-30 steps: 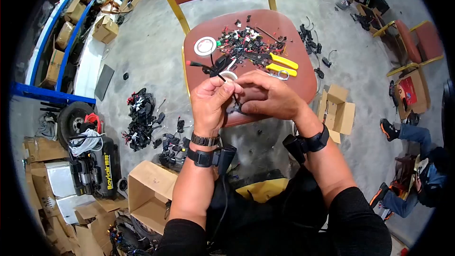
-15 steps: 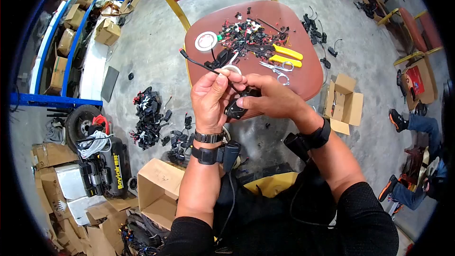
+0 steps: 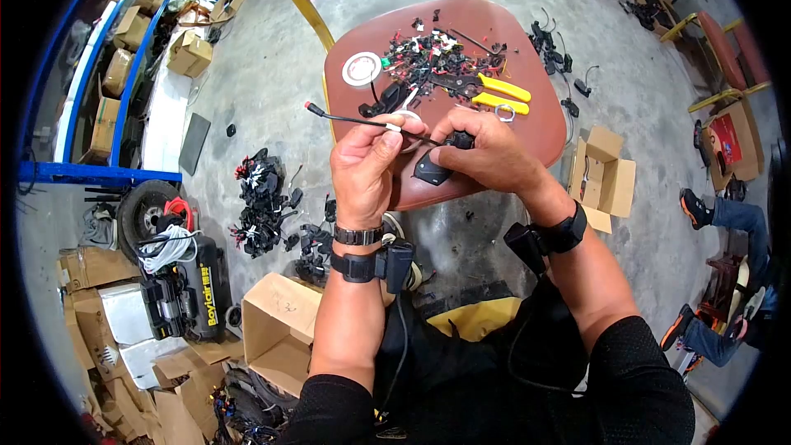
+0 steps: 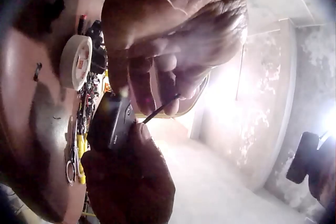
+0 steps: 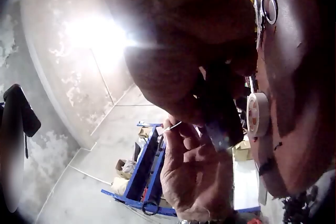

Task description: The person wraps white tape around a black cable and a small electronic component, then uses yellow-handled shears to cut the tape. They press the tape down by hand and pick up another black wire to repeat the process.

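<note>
My left hand [image 3: 362,161] pinches a thin black cable [image 3: 367,123] between thumb and fingers, at a small white band [image 3: 393,127] on it. The cable's free end, a red-tipped connector [image 3: 311,107], sticks out to the left over the chair's edge. My right hand [image 3: 488,152] grips a flat black plastic housing [image 3: 432,170], thumb on its upper face. The cable runs from the left fingers to the right hand. In the left wrist view the housing [image 4: 113,121] shows small pale markings. Both hands are above the front of the red chair seat [image 3: 527,148].
On the seat lie a white tape roll [image 3: 362,69], yellow-handled pliers [image 3: 504,95], scissors [image 3: 505,113] and a heap of small connector scraps [image 3: 437,53]. Another tape roll [image 5: 257,113] is by the hands. Open cartons [image 3: 606,173] and black part piles [image 3: 264,202] stand on the floor.
The black housing has come into view and turned flatter under the right thumb. The right hand has moved slightly up and right, and the cable now lies straighter between the hands.
</note>
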Motion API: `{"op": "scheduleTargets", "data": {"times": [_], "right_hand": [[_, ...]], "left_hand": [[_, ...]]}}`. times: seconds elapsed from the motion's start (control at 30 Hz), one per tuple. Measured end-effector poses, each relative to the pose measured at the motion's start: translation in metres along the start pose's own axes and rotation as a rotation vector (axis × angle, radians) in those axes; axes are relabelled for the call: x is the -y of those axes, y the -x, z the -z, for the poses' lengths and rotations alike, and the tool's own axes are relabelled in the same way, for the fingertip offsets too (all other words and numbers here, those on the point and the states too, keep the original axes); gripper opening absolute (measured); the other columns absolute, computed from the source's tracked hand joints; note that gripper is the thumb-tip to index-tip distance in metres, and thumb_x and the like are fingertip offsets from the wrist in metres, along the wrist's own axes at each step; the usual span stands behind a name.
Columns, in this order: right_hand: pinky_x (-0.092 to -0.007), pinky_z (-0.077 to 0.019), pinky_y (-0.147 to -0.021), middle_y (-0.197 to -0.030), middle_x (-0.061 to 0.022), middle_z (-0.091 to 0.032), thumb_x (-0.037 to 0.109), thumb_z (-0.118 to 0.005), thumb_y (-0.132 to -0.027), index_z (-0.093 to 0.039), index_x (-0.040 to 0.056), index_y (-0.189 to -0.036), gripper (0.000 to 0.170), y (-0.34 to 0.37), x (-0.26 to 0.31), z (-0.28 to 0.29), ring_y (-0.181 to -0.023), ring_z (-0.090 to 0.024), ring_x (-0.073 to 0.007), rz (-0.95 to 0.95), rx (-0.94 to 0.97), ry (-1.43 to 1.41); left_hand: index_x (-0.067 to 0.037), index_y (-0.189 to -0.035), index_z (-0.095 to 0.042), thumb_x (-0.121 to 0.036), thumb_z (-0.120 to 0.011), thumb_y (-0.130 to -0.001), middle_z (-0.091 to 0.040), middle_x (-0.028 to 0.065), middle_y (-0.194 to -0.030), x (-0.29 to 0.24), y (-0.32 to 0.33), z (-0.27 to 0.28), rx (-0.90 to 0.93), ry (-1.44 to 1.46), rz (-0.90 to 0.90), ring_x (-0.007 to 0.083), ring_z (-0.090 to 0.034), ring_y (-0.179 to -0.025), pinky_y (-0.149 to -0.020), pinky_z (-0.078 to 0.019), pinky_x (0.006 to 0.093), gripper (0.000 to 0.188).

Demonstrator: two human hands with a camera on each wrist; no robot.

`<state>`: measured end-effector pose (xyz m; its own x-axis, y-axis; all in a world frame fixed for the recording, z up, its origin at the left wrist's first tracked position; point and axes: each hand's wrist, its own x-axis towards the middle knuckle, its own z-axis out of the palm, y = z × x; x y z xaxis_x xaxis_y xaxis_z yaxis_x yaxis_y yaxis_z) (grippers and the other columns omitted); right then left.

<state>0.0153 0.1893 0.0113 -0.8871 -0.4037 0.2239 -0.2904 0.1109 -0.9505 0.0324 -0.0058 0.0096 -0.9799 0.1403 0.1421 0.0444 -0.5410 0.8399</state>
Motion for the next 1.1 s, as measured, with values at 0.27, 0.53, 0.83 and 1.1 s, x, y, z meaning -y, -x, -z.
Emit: {"op": "scheduleTargets", "data": {"times": [0.27,0.53,0.83,1.1], "right_hand": [[-0.0257,-0.0502,-0.060,-0.074,-0.0029,-0.065,0.014,-0.068,-0.087,-0.066,0.0004,-0.087,0.014,0.000,-0.004,0.002,-0.068,-0.059,-0.0071,-0.075,0.106,-0.137],[-0.0254,-0.0510,-0.064,-0.077,-0.0030,-0.067,0.017,-0.067,-0.089,-0.068,0.0009,-0.088,0.016,0.000,0.016,0.007,-0.072,-0.060,-0.0071,-0.311,0.203,-0.196],[-0.0253,-0.0507,-0.068,-0.083,-0.0044,-0.066,0.016,-0.070,-0.085,-0.067,0.0011,-0.092,0.017,-0.001,-0.001,0.004,-0.075,-0.060,-0.0079,-0.060,0.173,-0.026],[-0.0234,-0.0495,-0.066,-0.095,-0.0052,-0.065,0.013,-0.073,-0.083,-0.063,-0.0008,-0.112,0.033,-0.004,-0.004,0.026,-0.075,-0.059,-0.0089,-0.184,0.003,-0.094]], "left_hand": [[0.003,-0.113,-0.062,-0.009,-0.062,-0.093,-0.069,0.0178,-0.102,0.000,0.000,0.007,0.024,-0.012,0.051,0.0294,-0.066,-0.100,-0.091,-0.0534,0.0419,0.023],[0.006,-0.105,-0.065,-0.007,-0.062,-0.093,-0.067,0.0115,-0.097,-0.008,0.002,0.000,0.022,0.022,0.117,0.0200,-0.065,-0.092,-0.088,-0.0517,0.0346,0.018],[0.006,-0.103,-0.065,-0.008,-0.062,-0.094,-0.068,0.0121,-0.094,-0.003,0.002,0.001,-0.025,-0.044,0.067,0.0198,-0.065,-0.089,-0.085,-0.0531,0.0334,0.017],[0.006,-0.099,-0.064,-0.009,-0.065,-0.092,-0.067,0.0142,-0.089,-0.008,0.005,0.007,-0.085,-0.167,-0.014,0.0231,-0.065,-0.084,-0.083,-0.0539,0.0369,0.016]]}}
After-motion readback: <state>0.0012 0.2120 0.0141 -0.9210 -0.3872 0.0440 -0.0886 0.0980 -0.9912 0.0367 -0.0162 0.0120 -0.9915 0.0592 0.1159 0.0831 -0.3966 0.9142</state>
